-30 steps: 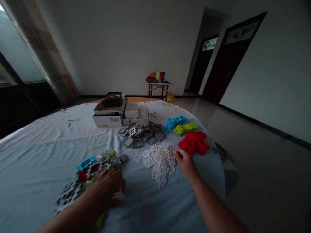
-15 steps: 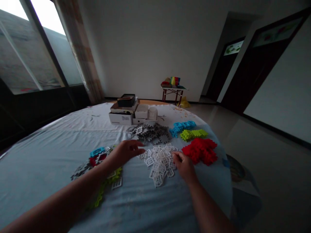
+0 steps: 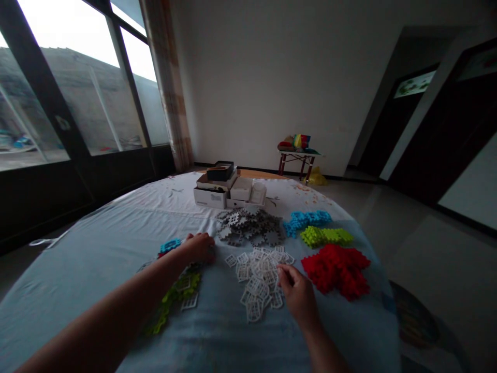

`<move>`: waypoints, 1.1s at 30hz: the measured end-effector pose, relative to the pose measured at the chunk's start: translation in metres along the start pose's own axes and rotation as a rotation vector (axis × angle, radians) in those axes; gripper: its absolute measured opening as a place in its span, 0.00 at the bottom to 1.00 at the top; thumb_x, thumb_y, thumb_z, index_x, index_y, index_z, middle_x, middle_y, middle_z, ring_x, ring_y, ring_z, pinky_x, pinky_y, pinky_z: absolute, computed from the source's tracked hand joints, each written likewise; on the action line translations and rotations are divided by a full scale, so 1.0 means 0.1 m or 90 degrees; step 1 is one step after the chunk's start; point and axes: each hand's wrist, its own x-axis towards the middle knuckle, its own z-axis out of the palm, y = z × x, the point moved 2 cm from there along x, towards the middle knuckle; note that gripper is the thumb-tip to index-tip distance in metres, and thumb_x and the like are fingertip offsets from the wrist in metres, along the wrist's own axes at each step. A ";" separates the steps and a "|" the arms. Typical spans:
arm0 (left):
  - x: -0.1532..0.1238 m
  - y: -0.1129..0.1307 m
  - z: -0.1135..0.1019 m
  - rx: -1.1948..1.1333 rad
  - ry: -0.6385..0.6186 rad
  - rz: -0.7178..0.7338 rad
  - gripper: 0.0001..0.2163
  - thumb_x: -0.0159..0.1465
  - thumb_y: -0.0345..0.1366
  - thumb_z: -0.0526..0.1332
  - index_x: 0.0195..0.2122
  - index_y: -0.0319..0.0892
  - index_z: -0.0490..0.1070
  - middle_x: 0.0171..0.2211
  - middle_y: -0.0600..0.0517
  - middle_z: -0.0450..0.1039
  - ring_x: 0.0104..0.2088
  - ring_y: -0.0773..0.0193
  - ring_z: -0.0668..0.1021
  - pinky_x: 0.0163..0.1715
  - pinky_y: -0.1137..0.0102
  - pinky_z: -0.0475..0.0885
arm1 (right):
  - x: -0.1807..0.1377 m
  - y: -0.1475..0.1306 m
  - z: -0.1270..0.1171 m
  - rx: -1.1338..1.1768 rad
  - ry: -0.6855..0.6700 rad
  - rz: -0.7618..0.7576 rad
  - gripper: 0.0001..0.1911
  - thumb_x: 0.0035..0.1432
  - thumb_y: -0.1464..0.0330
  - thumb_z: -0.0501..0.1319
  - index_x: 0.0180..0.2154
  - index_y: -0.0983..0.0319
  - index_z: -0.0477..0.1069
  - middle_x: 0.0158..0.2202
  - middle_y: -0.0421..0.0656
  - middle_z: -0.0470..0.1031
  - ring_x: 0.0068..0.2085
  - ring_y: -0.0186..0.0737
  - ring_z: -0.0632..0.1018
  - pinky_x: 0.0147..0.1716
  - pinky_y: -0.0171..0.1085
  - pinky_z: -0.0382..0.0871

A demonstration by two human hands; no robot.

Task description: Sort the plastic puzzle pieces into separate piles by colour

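Note:
My left hand (image 3: 200,247) is at the far edge of a mixed pile of toy building pieces (image 3: 182,290) on the left, its fingers bent downward and partly hidden in shadow. Blue, green, white and dark pieces show around my forearm, which covers much of that pile. My right hand (image 3: 298,292) is closed in a pinch at the right edge of a heap of white plastic lattice window pieces (image 3: 258,282). What lies between its fingertips is too small to make out. Beside that hand is a stack of red interlocking pieces (image 3: 337,272).
Grey interlocking pieces (image 3: 250,228) are heaped behind the white ones. Blue pieces (image 3: 308,220) and lime-green pieces (image 3: 326,236) lie at the right. White boxes (image 3: 212,198) stand farther back on the cloth-covered round table (image 3: 97,248). A small table (image 3: 297,154) is against the wall.
My left hand has moved left, away from the white heap to the mixed pile. My right hand stays by the white heap. The camera view has turned left and tilted up slightly.

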 end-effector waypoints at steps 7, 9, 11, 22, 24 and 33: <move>0.13 -0.08 -0.11 -0.151 0.037 -0.003 0.15 0.41 0.43 0.64 0.29 0.43 0.73 0.33 0.49 0.74 0.39 0.53 0.72 0.39 0.62 0.64 | 0.02 -0.01 -0.03 0.021 -0.012 0.029 0.18 0.57 0.58 0.51 0.36 0.63 0.72 0.26 0.46 0.75 0.28 0.42 0.76 0.30 0.36 0.70; 0.18 -0.15 -0.19 -0.242 0.058 -0.014 0.17 0.44 0.48 0.62 0.31 0.42 0.73 0.31 0.50 0.74 0.34 0.59 0.73 0.35 0.68 0.65 | 0.03 -0.02 -0.04 0.020 -0.006 0.032 0.18 0.56 0.58 0.51 0.36 0.63 0.72 0.27 0.47 0.76 0.29 0.42 0.76 0.31 0.36 0.70; 0.24 -0.22 -0.27 -0.335 0.083 -0.043 0.21 0.46 0.52 0.61 0.34 0.39 0.72 0.29 0.49 0.74 0.31 0.62 0.73 0.31 0.71 0.65 | 0.03 -0.02 -0.04 0.017 -0.005 0.035 0.18 0.56 0.57 0.51 0.36 0.63 0.72 0.28 0.47 0.76 0.29 0.42 0.76 0.31 0.36 0.70; 0.74 -0.12 -0.50 -0.742 0.185 -0.091 0.34 0.38 0.56 0.66 0.42 0.36 0.69 0.37 0.43 0.73 0.34 0.63 0.75 0.31 0.71 0.70 | 0.06 0.04 -0.08 -0.024 -0.012 0.071 0.21 0.56 0.56 0.50 0.37 0.65 0.72 0.27 0.46 0.75 0.29 0.42 0.75 0.31 0.36 0.69; 0.69 -0.22 -0.55 -0.764 0.211 -0.091 0.33 0.38 0.55 0.66 0.40 0.37 0.70 0.38 0.43 0.73 0.35 0.62 0.75 0.32 0.70 0.70 | 0.05 0.06 -0.08 -0.020 -0.010 0.077 0.21 0.56 0.56 0.50 0.37 0.65 0.72 0.28 0.46 0.76 0.29 0.42 0.76 0.31 0.36 0.69; -0.24 -1.35 -0.26 -0.773 0.349 -0.204 0.27 0.40 0.54 0.65 0.34 0.36 0.72 0.35 0.42 0.75 0.33 0.59 0.77 0.31 0.68 0.70 | 0.05 0.09 -0.09 -0.076 -0.011 0.071 0.22 0.54 0.56 0.51 0.38 0.66 0.73 0.25 0.45 0.75 0.24 0.39 0.75 0.26 0.35 0.69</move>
